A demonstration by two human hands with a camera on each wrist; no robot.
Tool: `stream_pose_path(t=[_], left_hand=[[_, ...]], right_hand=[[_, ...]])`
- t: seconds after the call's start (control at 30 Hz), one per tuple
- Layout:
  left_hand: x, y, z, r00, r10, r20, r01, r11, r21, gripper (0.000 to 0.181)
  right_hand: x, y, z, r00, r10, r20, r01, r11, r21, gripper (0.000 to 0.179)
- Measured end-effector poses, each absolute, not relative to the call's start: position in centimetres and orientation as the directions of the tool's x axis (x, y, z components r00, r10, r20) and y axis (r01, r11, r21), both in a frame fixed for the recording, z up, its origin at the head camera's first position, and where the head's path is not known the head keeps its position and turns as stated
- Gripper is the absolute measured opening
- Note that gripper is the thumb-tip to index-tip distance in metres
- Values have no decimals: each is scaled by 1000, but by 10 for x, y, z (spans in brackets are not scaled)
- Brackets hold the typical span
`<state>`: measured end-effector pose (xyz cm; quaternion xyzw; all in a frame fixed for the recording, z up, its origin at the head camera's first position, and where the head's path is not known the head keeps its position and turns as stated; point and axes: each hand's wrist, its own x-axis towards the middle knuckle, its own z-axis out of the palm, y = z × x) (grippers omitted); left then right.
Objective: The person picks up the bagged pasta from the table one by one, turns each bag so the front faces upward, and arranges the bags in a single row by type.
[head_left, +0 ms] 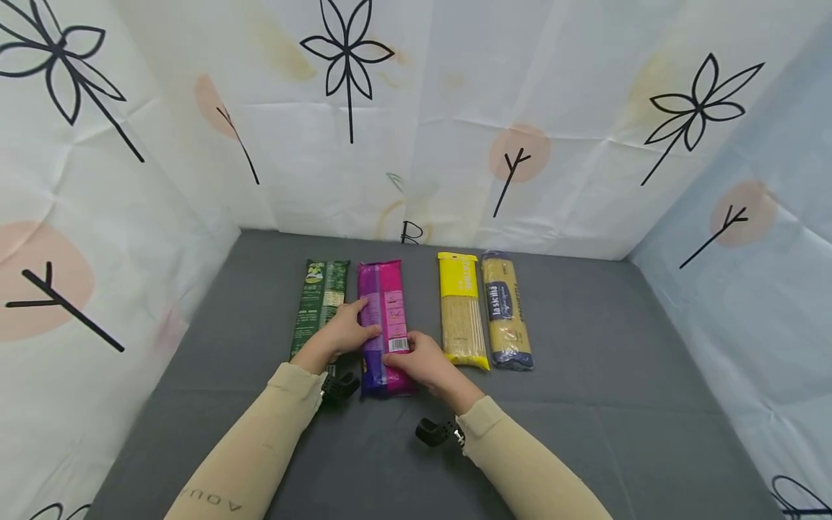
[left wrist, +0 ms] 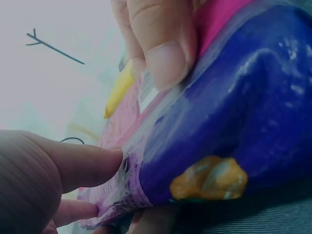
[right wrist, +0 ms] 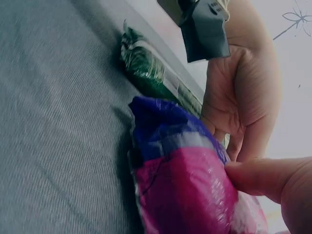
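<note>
A purple-and-pink plastic packet lies in front of me, its label side with a barcode facing up. My left hand grips its left edge, thumb on top; in the left wrist view the fingers reach along its side. On the lower right edge, my right hand holds the same packet with the thumb pressed on its face. What the packet contains is hidden. Just left of it lies a green packet, partly covered by my left hand and wrist.
Right of the hands lie a yellow packet of noodles and a yellow-and-blue "la Sicilia" pasta packet, side by side. All rest on a grey cloth-covered table. Patterned white curtains enclose the back and sides.
</note>
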<state>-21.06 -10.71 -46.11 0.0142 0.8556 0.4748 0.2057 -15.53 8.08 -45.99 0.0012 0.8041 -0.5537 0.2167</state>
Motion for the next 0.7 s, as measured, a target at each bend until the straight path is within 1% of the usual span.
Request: stream_pose_path(t=[0.1,0.2,0.47,0.7], left_hand=[[-208,-106,-461,-912,225,-344,-188,516,836,76],[-207,-104,-461,-910,217,-353,-210,493,844,76],[-207,-102,-460,-923,197,-332,-199,493,847,75],[-202,-97,-459,-944,168,-285,-155,536,830,74]], right_hand=[[-153,82,-459,-912,-247,-326,205,413,-887,52],[-151,83,-459,-914,-257,-313,190,412,-891,52],[-151,84,-460,-909,-267,-319,240,290,-926,59],[-150,82,-462,-914,-245,-324,247,297,-922,61]])
